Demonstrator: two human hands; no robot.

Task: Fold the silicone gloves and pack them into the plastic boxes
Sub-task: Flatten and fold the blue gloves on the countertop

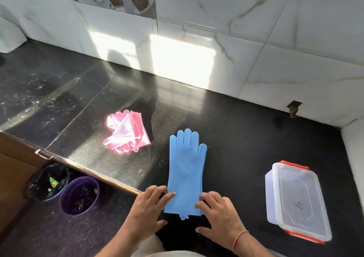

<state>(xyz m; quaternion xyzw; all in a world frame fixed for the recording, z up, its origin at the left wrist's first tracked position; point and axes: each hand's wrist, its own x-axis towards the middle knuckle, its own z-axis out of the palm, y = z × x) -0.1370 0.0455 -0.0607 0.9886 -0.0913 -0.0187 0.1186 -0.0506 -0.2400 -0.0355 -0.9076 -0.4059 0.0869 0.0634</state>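
Straight fingers of the left hand (pixel 146 207) and right hand (pixel 218 212) press the cuff corners of the flat blue silicone glove (pixel 186 170) at lower centre. The lidded clear plastic box (pixel 297 201) sits right, crumpled pink silicone gloves (pixel 126 131) upper left, bare dark tabletop (pixel 246 130) between.

Both forearms reach forward from the bottom edge, bare to the wrists. The left hand (pixel 150 203) lies palm down, fingers straight and spread slightly, tips angled to the right, thumb stretched out low. The right hand (pixel 217 211) lies palm down too, fingers gently bent at the knuckles, thumb extended toward the left. A thin orange band circles the right wrist.
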